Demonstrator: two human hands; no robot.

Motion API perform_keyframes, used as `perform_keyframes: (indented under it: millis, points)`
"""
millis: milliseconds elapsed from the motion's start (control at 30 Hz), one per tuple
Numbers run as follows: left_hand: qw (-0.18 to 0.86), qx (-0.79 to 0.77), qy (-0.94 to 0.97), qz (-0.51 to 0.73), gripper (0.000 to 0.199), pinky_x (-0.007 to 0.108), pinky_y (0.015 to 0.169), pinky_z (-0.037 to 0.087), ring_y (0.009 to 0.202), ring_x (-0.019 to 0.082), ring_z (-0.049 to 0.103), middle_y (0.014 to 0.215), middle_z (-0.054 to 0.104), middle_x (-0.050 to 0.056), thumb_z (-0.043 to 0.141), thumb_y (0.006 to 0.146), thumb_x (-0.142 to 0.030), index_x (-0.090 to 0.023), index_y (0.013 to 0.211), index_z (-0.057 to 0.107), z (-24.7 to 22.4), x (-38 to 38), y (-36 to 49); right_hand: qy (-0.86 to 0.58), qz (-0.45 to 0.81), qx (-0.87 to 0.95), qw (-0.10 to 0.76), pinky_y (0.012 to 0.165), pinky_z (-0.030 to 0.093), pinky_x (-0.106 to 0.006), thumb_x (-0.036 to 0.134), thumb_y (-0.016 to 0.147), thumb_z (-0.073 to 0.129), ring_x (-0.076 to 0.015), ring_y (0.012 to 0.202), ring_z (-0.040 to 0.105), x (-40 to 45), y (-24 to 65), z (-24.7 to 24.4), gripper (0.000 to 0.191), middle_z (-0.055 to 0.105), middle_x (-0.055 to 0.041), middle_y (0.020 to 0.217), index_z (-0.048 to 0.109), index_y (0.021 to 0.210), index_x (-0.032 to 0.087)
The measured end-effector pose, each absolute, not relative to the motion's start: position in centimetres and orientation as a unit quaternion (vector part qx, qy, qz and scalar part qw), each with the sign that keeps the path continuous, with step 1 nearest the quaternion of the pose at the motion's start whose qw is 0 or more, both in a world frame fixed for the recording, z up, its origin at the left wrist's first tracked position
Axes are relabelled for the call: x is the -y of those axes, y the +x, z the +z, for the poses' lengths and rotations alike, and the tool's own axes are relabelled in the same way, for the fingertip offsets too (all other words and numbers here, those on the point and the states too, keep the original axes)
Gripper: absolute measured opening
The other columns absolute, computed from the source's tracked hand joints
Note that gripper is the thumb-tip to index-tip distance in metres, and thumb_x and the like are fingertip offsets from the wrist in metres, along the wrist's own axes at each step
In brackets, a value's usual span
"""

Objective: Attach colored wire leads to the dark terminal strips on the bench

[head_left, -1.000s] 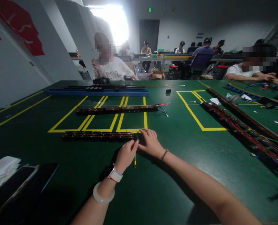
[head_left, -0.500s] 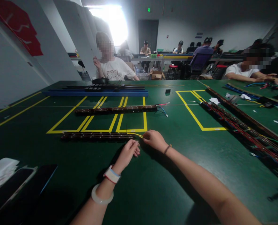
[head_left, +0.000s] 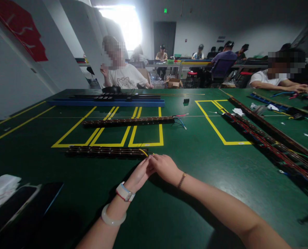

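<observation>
A long dark bar with copper-coloured strips [head_left: 107, 151] lies crosswise in front of me. From its right end a short yellow wire [head_left: 143, 152] bends down to my fingertips. My right hand [head_left: 166, 167] is closed, pinching the wire near its end. Against it, my left hand [head_left: 141, 174] is closed too, its fingertips meeting the right ones beside the bar's end. Whatever sits between the left fingers is hidden. Farther back rests a similar bar [head_left: 128, 121] with a red wire [head_left: 181, 115] and a blue wire [head_left: 181, 123] at its right end.
Yellow tape outlines [head_left: 159, 131] mark the green table [head_left: 195, 193]. A blue rail [head_left: 107, 103] lies at the back. Wired bars [head_left: 268, 145] run along the right. At left are white cloth [head_left: 3, 190] and dark flat objects [head_left: 42, 200]. Two people sit across the table.
My right hand has moved left and slightly down to meet the left hand, bringing the yellow wire along and bending it downward. My left fingers have drawn together at the fingertips.
</observation>
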State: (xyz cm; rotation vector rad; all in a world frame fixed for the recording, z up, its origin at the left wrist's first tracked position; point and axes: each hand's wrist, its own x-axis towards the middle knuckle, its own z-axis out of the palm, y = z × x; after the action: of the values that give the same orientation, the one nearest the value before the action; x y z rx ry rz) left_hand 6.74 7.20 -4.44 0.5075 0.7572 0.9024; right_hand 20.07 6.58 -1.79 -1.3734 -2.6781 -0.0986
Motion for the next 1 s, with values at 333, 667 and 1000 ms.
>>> perform_keyframes:
  millis: [333, 667, 1000]
  points:
    - [0.769, -0.425, 0.222, 0.422, 0.01, 0.014, 0.047, 0.04, 0.056, 0.004, 0.052, 0.075, 0.056, 0.001, 0.054, 0.087, -0.021, -0.011, 0.09, 0.054, -3.9, -6.9, 6.8, -0.466, -0.05, 0.881, 0.057, 0.069, 0.042, -0.036, 0.03, 0.089, 0.048, -0.0215, 0.079, 0.055, -4.4, 19.3, 0.0, 0.026, 0.059, -0.0104, 0.09, 0.059, 0.102, 0.01]
    - [0.783, -0.384, 0.279, 0.401, 0.024, 0.024, 0.069, 0.049, 0.082, 0.015, 0.062, 0.097, 0.062, 0.012, 0.052, 0.089, -0.028, -0.009, 0.103, 0.057, -4.2, -7.1, 6.6, -0.52, 0.013, 0.854, -0.02, 0.062, 0.04, -0.032, 0.009, 0.086, 0.042, -0.0208, 0.079, 0.06, -4.4, 19.8, 0.7, 0.023, 0.062, -0.0117, 0.093, 0.06, 0.1, 0.011]
    - [0.741, -0.402, 0.382, 0.379, 0.03, 0.039, 0.084, 0.047, 0.084, 0.021, 0.062, 0.09, 0.061, 0.014, 0.049, 0.089, -0.03, -0.006, 0.108, 0.05, -3.5, -6.8, 6.5, -0.553, -0.093, 0.823, 0.091, 0.069, 0.027, -0.031, 0.02, 0.091, 0.046, -0.0184, 0.082, 0.048, -10.0, 24.5, 0.1, 0.018, 0.06, -0.0054, 0.085, 0.061, 0.082, 0.017]
